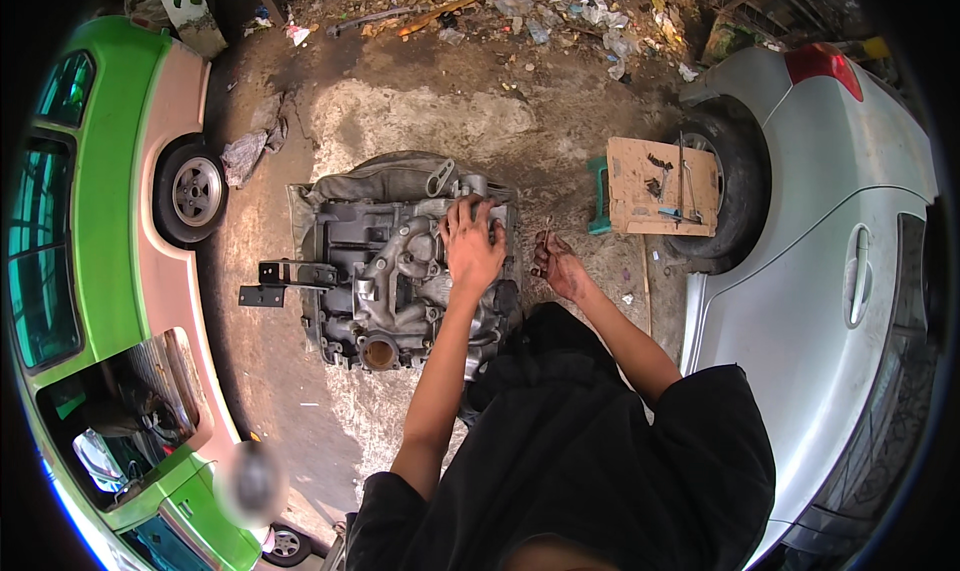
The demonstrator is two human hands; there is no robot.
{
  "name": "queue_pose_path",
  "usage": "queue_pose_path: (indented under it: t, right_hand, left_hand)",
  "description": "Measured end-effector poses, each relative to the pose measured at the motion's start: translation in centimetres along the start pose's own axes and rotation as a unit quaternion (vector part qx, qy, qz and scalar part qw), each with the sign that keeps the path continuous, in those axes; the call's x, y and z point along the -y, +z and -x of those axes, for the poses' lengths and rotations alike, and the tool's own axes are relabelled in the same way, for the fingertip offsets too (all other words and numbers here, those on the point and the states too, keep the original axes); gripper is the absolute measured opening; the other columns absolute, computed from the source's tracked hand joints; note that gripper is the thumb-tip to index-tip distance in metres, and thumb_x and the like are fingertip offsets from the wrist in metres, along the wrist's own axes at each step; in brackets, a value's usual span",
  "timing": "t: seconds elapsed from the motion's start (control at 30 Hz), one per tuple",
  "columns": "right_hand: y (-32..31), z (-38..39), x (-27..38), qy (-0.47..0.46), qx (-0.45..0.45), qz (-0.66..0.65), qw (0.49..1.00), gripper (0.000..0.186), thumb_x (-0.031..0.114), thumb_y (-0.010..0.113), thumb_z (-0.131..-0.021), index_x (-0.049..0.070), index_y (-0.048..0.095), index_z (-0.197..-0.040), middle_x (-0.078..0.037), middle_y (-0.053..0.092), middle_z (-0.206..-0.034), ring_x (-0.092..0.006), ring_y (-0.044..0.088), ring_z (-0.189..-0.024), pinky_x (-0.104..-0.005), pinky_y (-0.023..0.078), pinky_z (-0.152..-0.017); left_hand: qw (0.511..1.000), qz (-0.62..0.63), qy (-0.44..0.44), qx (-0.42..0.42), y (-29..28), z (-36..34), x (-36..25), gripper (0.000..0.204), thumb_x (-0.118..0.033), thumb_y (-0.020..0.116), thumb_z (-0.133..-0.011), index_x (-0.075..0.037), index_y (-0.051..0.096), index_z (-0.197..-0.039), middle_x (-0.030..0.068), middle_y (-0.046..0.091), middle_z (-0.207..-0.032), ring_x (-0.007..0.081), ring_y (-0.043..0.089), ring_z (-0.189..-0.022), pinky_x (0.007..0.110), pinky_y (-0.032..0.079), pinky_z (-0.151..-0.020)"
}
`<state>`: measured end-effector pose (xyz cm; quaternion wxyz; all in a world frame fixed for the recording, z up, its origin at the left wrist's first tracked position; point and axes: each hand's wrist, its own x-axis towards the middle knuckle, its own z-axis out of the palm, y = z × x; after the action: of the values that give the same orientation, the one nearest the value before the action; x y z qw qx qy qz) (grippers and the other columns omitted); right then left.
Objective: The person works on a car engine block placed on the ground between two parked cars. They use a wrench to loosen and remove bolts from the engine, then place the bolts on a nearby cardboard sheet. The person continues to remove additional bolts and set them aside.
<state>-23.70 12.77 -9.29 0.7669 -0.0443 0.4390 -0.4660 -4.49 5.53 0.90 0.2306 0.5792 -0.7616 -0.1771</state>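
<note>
A grey metal engine (pixel 385 271) with cast intake pipes lies on the ground in front of me. My left hand (pixel 472 246) rests on its upper right part, palm down, with the fingers stretched out and slightly apart. Just right of the engine, apart from it, is my right hand (pixel 560 266), its fingers dark with grease. They are curled together around something small and thin that I cannot make out. A black metal bracket (pixel 290 276) sticks out from the engine's left side. Behind the engine, a dark cloth-like cover (pixel 385 176) shows around its far edge.
On the right, a green stool (pixel 599 196) carries a cardboard sheet (pixel 635 206) with tools and small dark parts. A silver car (pixel 800 271) stands beyond it. A green and pink vehicle (pixel 130 151) flanks the left side. Litter (pixel 600 16) covers the far ground; a blurred person (pixel 252 481) is lower left.
</note>
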Motion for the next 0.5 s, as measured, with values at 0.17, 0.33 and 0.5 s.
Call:
queue_pose_path:
  t: [0.17,0.33,0.5]
  right_hand:
    - [-1.5,-1.5,3.3,-0.005,-0.056,0.225,0.973,0.040,0.054,0.058,-0.101,0.015,0.069,-0.107,0.006,0.047,-0.077,-0.0113,0.044,-0.072,-0.0308,0.040,-0.071]
    - [-2.1,-4.1,4.3,-0.113,-0.068,0.374,0.918,0.032,0.038,0.067,-0.101,0.007,0.076,-0.102,0.001,0.064,-0.079,-0.0121,0.054,-0.075,-0.0314,0.045,-0.071]
    - [-2.6,-5.3,4.3,-0.139,-0.047,0.412,0.899,0.026,0.028,0.071,-0.099,0.003,0.077,-0.102,-0.004,0.073,-0.091,-0.0131,0.061,-0.085,-0.0326,0.049,-0.077]
  left_hand:
    - [1.000,0.011,0.004,-0.018,0.2,-0.1,0.0,0.037,-0.020,0.061,-0.088,-0.013,0.064,-0.125,0.0119,0.055,-0.132,0.0365,0.044,-0.135,0.054,0.031,-0.113]
    - [1.000,0.010,0.007,-0.028,0.4,0.0,0.1,0.036,-0.018,0.062,-0.087,-0.013,0.065,-0.123,0.0110,0.056,-0.131,0.0366,0.044,-0.134,0.054,0.032,-0.112]
    - [1.000,0.009,0.000,-0.027,0.3,0.0,0.1,0.037,-0.017,0.063,-0.086,-0.012,0.065,-0.122,0.0109,0.056,-0.132,0.0352,0.045,-0.133,0.053,0.033,-0.111]
